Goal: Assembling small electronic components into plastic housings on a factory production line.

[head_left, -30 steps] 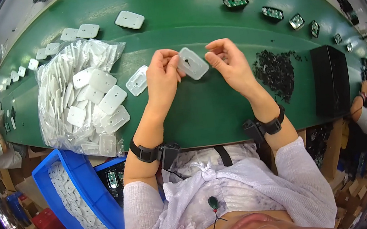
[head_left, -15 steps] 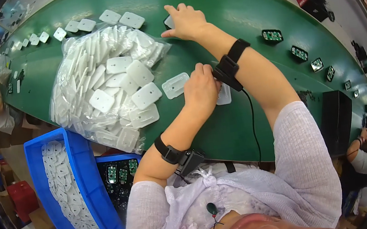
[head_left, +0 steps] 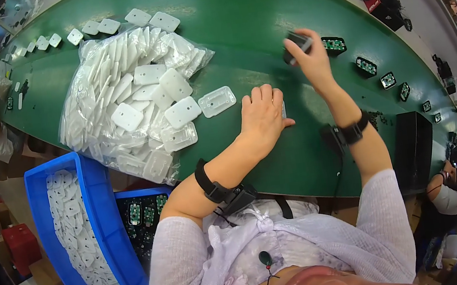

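My left hand (head_left: 262,112) is closed over a pale plastic cover (head_left: 284,111) on the green table; only a sliver of the cover shows by the thumb. Farther right, my right hand (head_left: 312,57) grips a dark box-shaped case (head_left: 298,45) above the table, its details smeared by motion. A clear-white plastic cover (head_left: 217,102) lies just left of my left hand. Beyond it, a large clear bag (head_left: 110,77) spills many white covers (head_left: 183,112). Off to the right of my right hand sits a black case with a green circuit board (head_left: 334,45).
More black cases with boards (head_left: 366,66) curve along the right side. White-topped pieces (head_left: 164,21) line the far left. A blue bin (head_left: 91,218) of small white parts and a tray with boards (head_left: 135,213) stand at lower left. A black box (head_left: 415,144) is at right; co-workers sit both sides.
My right hand has swung right and nearer from the far table, now carrying the dark case. The white-topped piece under it is gone from there. My left hand moved slightly right, over the cover.
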A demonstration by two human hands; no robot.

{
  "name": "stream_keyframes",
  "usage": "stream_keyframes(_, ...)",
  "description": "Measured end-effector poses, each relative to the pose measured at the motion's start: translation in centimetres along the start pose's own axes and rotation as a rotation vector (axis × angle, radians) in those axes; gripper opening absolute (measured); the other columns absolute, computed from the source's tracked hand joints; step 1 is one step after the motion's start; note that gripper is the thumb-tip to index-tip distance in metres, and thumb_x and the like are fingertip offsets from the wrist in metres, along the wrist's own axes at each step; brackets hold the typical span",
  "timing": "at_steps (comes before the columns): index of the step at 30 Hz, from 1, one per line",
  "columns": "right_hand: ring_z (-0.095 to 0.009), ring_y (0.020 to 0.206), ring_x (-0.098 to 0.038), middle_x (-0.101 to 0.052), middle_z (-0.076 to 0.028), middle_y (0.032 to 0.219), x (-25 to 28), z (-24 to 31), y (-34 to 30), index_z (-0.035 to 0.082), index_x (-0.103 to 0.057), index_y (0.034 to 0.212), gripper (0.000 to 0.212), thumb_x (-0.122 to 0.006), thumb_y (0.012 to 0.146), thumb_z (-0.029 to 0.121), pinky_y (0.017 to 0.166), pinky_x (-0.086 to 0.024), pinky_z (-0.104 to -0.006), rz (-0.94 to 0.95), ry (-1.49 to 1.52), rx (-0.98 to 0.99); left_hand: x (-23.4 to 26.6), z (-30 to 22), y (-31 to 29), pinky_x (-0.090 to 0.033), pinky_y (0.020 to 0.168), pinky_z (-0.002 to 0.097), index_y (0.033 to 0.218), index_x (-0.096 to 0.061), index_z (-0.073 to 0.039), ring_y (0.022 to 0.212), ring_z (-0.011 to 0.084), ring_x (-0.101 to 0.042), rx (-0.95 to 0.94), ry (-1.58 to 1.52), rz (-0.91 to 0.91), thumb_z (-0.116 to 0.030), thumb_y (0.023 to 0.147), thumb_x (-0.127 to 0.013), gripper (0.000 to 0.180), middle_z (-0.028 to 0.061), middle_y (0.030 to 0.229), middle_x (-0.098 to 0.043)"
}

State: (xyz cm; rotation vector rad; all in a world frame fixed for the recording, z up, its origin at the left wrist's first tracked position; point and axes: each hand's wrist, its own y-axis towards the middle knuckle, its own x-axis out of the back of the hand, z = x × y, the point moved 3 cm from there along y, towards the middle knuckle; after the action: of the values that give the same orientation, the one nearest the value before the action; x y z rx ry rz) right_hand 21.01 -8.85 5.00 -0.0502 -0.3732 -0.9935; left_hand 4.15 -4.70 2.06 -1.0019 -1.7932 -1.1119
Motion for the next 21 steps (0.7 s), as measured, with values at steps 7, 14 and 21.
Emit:
stream_keyframes(7, -0.011, 0.094, -0.055, -0.053, -0.005, 0.107, 4.2, -1.7, -8.2, 0.007, -0.049, 0.122, 0.043, -0.071, 0.085, 0.016, 0.076, -0.05, -0.0246, -0.017, 0.033, 0.07, 0.3, -0.3, -0.5, -0.043, 0.078, 0.0346, 0.109, -0.055, -0.004, 0.095, 0.0234, -0.051, -0.057, -0.007, -0.001, -0.022, 0.076, -0.07, 0.04, 0.0089, 0.101, -0.053)
stream_keyframes(14, -0.019, 0.097, -0.058, -0.058, -0.007, 0.106, 7.0, -2.3, -10.1, 0.006, -0.053, 0.116, 0.042, -0.073, 0.079, 0.012, 0.088, -0.046, -0.032, -0.018, -0.377, 0.179, 0.7, -0.2, -1.4, -0.042, 0.089, 0.0363, 0.121, -0.053, -0.003, 0.101, 0.0237, -0.052, -0.229, -0.027, -0.104, -0.009, 0.08, -0.056, 0.042, 0.0072, 0.103, -0.056)
stream_keyframes(21, -0.028, 0.098, -0.06, -0.064, -0.012, 0.104, 7.8, -0.4, -10.9, 0.005, -0.064, 0.108, 0.034, -0.073, 0.077, 0.012, 0.086, -0.047, -0.0362, 0.085, -0.692, 0.356, 1.6, 1.2, -2.2, -0.038, 0.095, 0.0411, 0.121, -0.053, -0.004, 0.11, 0.0273, -0.052, -0.273, -0.276, -0.062, 0.0, 0.073, -0.065, 0.05, 0.0085, 0.111, -0.059)
